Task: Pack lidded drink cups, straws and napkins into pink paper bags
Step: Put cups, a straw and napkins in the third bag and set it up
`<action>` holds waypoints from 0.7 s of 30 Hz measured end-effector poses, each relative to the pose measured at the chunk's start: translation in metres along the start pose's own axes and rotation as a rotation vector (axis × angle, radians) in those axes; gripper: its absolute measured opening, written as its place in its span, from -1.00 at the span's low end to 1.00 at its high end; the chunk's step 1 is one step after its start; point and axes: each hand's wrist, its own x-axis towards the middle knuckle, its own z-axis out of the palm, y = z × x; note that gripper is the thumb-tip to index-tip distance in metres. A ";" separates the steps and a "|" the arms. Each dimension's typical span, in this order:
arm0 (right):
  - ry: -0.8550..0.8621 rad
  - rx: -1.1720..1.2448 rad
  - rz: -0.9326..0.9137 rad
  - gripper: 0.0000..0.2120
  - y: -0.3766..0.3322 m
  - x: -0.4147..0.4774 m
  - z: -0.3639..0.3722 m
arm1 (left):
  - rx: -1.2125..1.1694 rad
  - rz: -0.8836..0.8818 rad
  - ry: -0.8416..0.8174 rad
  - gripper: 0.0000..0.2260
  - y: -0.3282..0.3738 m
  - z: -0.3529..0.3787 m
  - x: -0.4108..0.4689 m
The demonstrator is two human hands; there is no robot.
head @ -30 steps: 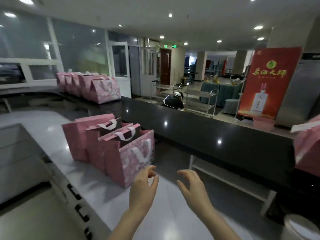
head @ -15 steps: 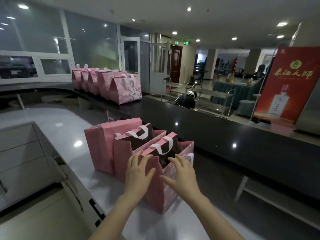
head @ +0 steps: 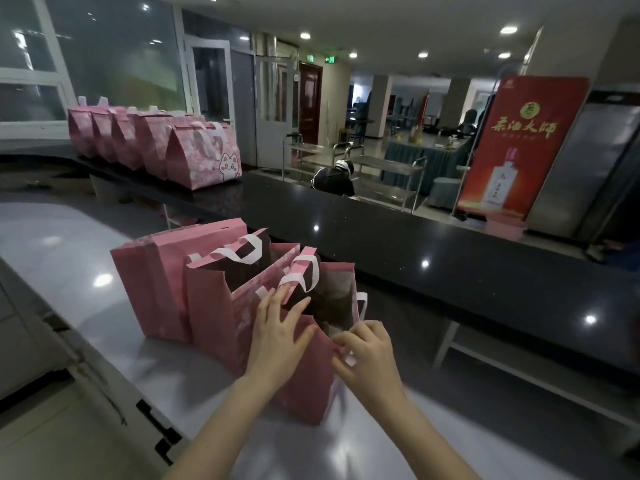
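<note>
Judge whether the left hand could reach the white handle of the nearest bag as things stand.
Probably yes: the left hand lies flat on the nearest bag, fingertips just below the white handle, with nothing between.

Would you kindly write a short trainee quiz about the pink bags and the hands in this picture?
1. True or false: the nearest bag is closed at the top.
2. Which hand pinches that bag's near rim: A left hand, B right hand?
3. Fill in: the far bags stand in a row on the dark ____.

Key: 1 false, it stands open. 2 B; the left hand lies flat on the bag's side. 3 counter.
</note>
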 end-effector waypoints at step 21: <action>0.100 -0.184 0.136 -0.83 0.112 -0.265 -0.264 | -0.332 0.111 -0.107 -0.48 0.293 0.079 -0.188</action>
